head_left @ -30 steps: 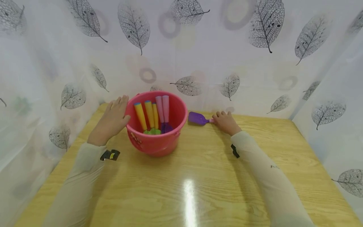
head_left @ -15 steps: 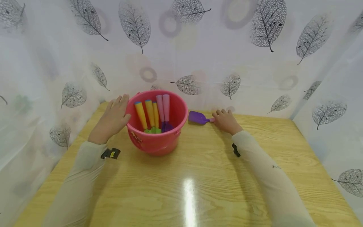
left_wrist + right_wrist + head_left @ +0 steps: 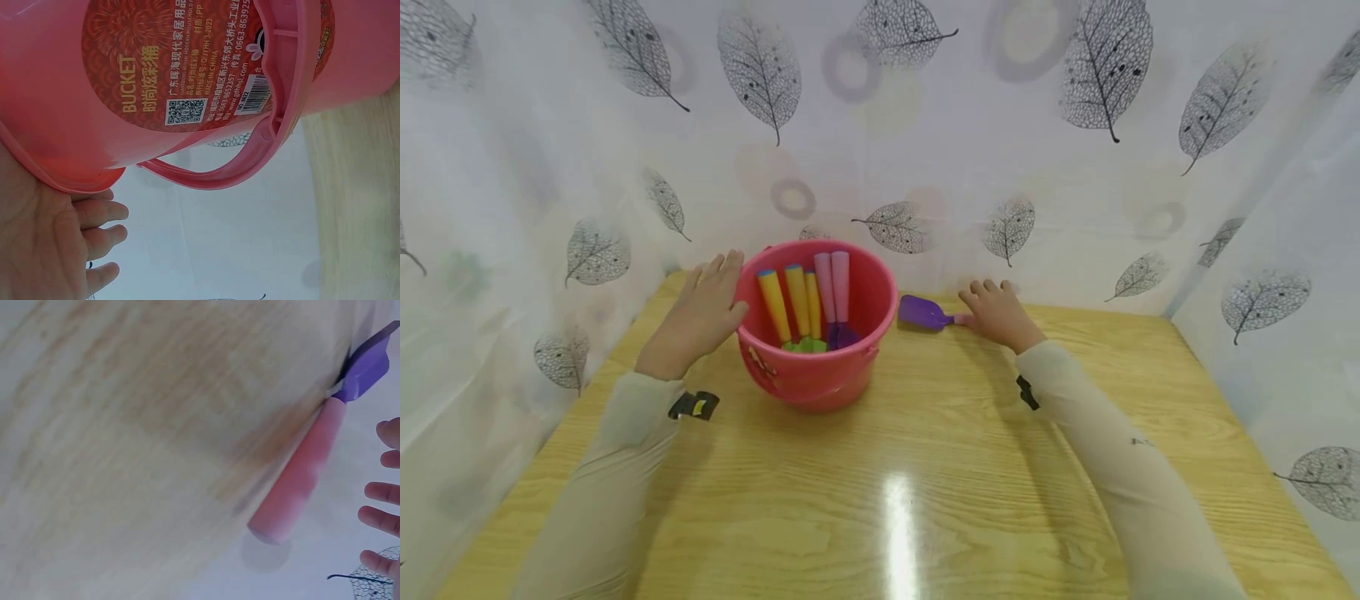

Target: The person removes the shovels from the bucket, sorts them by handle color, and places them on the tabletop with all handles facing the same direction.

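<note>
A pink bucket (image 3: pixel 808 379) stands upright on the table. My left hand (image 3: pixel 696 321) rests against its left rim with fingers extended; in the left wrist view the palm (image 3: pixel 44 244) touches the rim and the fingers reach past it. A small shovel with a purple blade (image 3: pixel 922 312) and pink handle (image 3: pixel 300 469) lies on the table right of the bucket. My right hand (image 3: pixel 998 315) is over the handle, hiding most of it in the head view. The right wrist view shows its fingers (image 3: pixel 381 519) spread and apart from the handle.
Inside the bucket stand several tools: yellow handles (image 3: pixel 775 304) with blue ends and green heads, and pink handles (image 3: pixel 841 287) with purple heads. A leaf-printed white curtain (image 3: pixel 940 125) borders the wooden table (image 3: pixel 820 517) at the back and sides.
The fingers of my right hand have risen slightly and loosened from the shovel's handle. The shovel, the bucket and my left hand stay in place.
</note>
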`<control>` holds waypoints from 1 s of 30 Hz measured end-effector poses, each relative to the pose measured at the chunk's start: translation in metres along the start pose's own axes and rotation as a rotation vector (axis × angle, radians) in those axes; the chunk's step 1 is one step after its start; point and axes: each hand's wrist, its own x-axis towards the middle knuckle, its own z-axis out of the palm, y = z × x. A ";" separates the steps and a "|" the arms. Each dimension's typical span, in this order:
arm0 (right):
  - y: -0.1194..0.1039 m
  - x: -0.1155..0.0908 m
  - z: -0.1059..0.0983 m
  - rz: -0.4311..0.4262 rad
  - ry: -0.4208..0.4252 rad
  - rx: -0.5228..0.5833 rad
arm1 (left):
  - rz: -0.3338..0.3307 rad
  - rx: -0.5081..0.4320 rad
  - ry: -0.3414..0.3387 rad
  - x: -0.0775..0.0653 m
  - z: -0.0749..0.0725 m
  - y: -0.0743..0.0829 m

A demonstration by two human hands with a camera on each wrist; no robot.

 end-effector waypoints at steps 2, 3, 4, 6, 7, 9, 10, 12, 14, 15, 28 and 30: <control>0.001 0.002 -0.006 -0.013 0.009 -0.022 | 0.001 -0.003 0.000 0.000 0.000 0.000; 0.002 0.004 -0.008 -0.023 0.019 -0.038 | 0.001 -0.005 -0.001 0.000 0.000 0.000; 0.003 0.006 -0.012 -0.031 0.029 -0.054 | 0.002 -0.006 -0.001 0.000 0.000 0.000; 0.004 0.010 -0.019 -0.046 0.053 -0.079 | -0.001 -0.005 -0.003 0.000 -0.001 0.001; 0.005 0.012 -0.023 -0.056 0.065 -0.092 | -0.003 -0.005 -0.002 0.000 -0.002 0.001; 0.005 0.016 -0.033 -0.077 0.093 -0.115 | -0.006 -0.004 -0.004 -0.001 -0.002 0.001; 0.004 0.018 -0.039 -0.087 0.104 -0.119 | -0.006 -0.002 -0.005 -0.001 -0.002 0.001; 0.003 0.023 -0.050 -0.109 0.130 -0.133 | -0.002 0.000 -0.007 -0.001 -0.002 0.001; 0.000 0.028 -0.063 -0.127 0.152 -0.140 | 0.000 -0.001 -0.007 -0.001 -0.001 0.001; -0.001 0.030 -0.069 -0.133 0.155 -0.138 | 0.002 0.001 -0.008 -0.002 -0.001 0.001; -0.027 0.057 -0.130 -0.210 0.215 -0.141 | 0.001 -0.003 -0.004 -0.003 -0.002 0.003; -0.035 0.062 -0.138 -0.224 0.207 -0.138 | 0.002 -0.005 -0.003 -0.003 -0.003 0.003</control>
